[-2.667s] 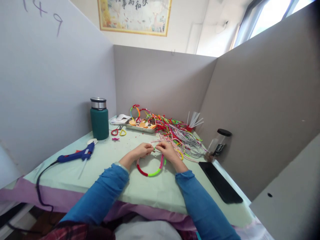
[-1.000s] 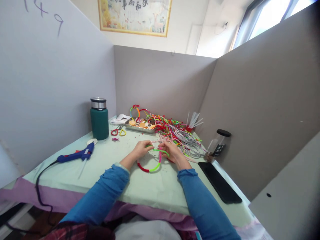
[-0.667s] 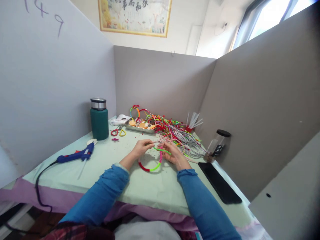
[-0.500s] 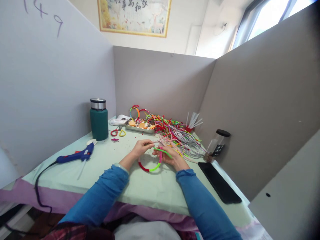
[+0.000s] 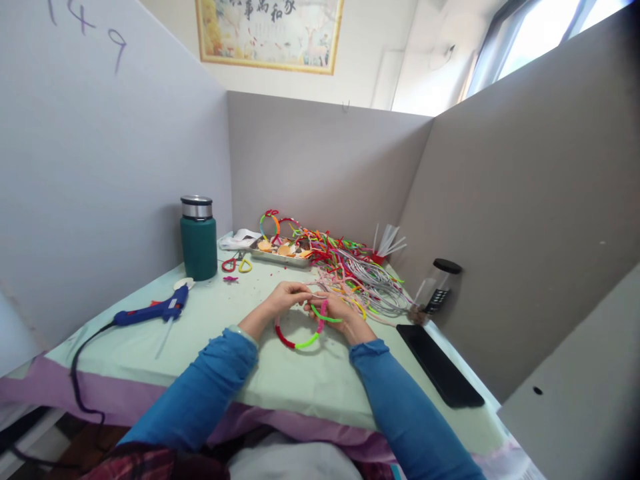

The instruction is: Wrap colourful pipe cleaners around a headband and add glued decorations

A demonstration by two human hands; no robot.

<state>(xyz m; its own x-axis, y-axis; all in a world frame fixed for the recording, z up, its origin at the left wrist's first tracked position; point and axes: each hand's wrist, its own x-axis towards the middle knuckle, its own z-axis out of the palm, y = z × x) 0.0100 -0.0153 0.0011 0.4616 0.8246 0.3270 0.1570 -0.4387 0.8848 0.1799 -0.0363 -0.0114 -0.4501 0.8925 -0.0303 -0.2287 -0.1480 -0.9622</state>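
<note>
A ring wrapped in red, bright green and pink [image 5: 307,343] hangs below both hands, over the pale green tablecloth. My left hand [image 5: 289,298] is closed in a pinch at the ring's top, its fingertips meeting those of the other hand. My right hand [image 5: 340,312] has its fingers curled round the ring's upper right side. A loose green strip [image 5: 327,319] sticks out rightward across the right palm. The fingers hide the top of the ring.
A green bottle [image 5: 199,241] and a blue glue gun [image 5: 150,311] are on the left. Behind the hands are a metal tray [image 5: 283,259], scissors [image 5: 229,265] and a heap of colourful strips [image 5: 350,257]. A black phone-like slab [image 5: 440,367] and a clear jar [image 5: 436,293] are on the right.
The green strip has dropped lower and now lies across the right palm. The ring has shifted slightly down and left, and the hands have drawn closer together at its top.
</note>
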